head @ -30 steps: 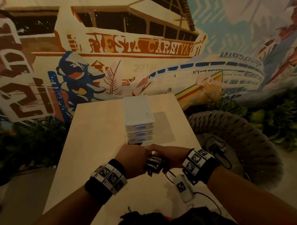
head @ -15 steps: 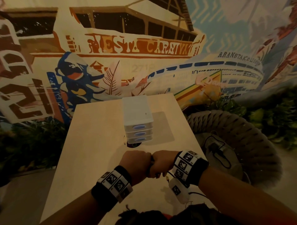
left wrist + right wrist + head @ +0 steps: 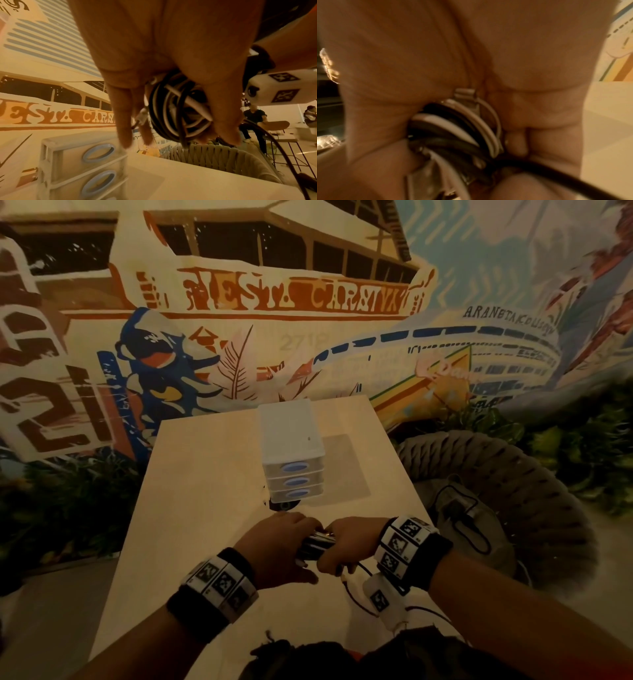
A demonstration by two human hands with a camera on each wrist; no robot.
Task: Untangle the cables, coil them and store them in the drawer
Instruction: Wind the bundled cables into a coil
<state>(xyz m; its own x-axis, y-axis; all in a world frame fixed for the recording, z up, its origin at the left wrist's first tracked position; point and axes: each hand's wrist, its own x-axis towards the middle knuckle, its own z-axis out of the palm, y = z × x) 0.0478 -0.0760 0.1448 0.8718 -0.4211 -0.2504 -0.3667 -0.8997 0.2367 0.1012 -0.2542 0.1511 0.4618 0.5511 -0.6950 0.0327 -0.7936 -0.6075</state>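
Since half a second ago both hands have drawn slightly apart, so the coiled bundle of black and white cables (image 3: 315,543) shows between them again instead of being hidden behind touching knuckles. Left hand (image 3: 278,546) grips one side of the coil, its thumb (image 3: 223,119) pressed against the loops while the fingers (image 3: 122,121) hang nearly straight on the far side of the bundle. Right hand (image 3: 346,546) holds the opposite side with its fingers curled round the strands (image 3: 453,129), and a loose black cable end (image 3: 556,177) trails away below that hand. Just beyond the fingertips stands the small white drawer unit (image 3: 291,453) on the pale table (image 3: 205,481), its three blue-handled drawers closed. To the right of the right hand, off the table, sits a woven rope chair (image 3: 513,474).
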